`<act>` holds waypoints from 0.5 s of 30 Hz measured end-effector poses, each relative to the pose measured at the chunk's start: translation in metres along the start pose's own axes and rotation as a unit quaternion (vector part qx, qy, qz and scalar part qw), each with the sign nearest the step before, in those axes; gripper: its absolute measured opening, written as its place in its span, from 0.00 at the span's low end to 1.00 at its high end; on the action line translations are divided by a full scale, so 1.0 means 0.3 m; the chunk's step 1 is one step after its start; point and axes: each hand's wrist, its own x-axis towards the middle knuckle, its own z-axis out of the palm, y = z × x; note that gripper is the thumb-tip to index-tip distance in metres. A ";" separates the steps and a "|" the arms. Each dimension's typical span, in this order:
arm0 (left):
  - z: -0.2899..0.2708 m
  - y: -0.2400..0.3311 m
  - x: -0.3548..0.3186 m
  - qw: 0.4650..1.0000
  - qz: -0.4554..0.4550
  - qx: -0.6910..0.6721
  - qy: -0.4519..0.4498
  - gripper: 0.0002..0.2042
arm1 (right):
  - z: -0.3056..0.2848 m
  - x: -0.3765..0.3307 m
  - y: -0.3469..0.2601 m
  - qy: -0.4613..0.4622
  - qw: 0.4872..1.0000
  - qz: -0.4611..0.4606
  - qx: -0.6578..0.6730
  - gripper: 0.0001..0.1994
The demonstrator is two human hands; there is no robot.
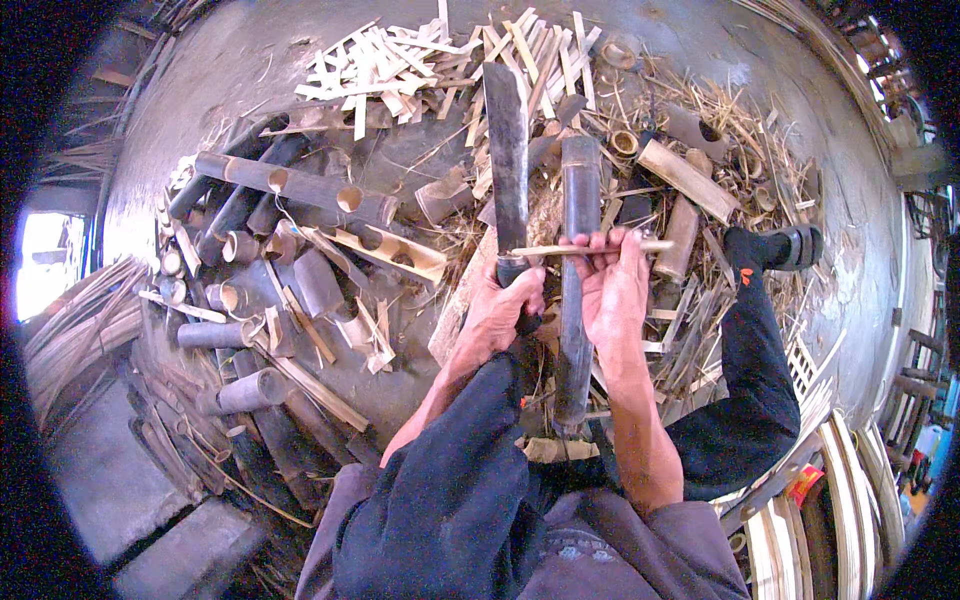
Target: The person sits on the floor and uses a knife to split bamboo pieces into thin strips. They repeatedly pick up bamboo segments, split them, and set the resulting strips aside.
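Observation:
My left hand (503, 305) is closed round the dark handle of a machete (507, 150), whose broad, worn blade points away from me. In my right hand (612, 295), the fingertips pinch a thin bamboo strip (545, 250). That strip lies crosswise, its left end at the base of the blade by my left hand. A dark bamboo pole (577, 350) runs lengthwise beneath the strip, partly hidden by my right hand. Beside the blade, a pale wooden block (462, 300) shows under my left hand.
Pale split strips (395, 65) are heaped at the far side. Cut bamboo tubes (300, 190) litter the floor to the left. Shavings and offcuts (770, 170) pile up at the right, near my outstretched leg (760, 340). Long bamboo slats (850, 490) stand at the lower right.

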 end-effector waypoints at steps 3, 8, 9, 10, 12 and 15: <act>0.025 -0.026 0.013 0.997 -0.033 -0.041 -0.059 0.06 | -0.098 0.034 0.036 0.091 0.985 0.114 0.088 0.14; 0.010 0.007 0.015 0.969 0.030 0.244 0.013 0.07 | -0.025 0.057 -0.054 -0.031 0.997 0.046 -0.047 0.15; 0.018 0.019 0.025 0.920 0.062 0.382 0.062 0.07 | 0.051 0.031 -0.095 -0.031 0.985 0.013 -0.168 0.13; -0.007 -0.028 0.048 0.889 0.116 0.439 0.063 0.08 | 0.101 -0.013 -0.112 -0.153 0.883 -0.117 -0.429 0.10; -0.047 -0.048 0.042 0.840 0.194 0.500 0.080 0.10 | 0.163 -0.121 -0.032 -0.291 0.626 -0.300 -0.659 0.07; -0.038 -0.071 0.105 0.827 0.273 0.489 0.039 0.11 | 0.118 -0.101 -0.001 -0.285 0.607 -0.347 -0.656 0.13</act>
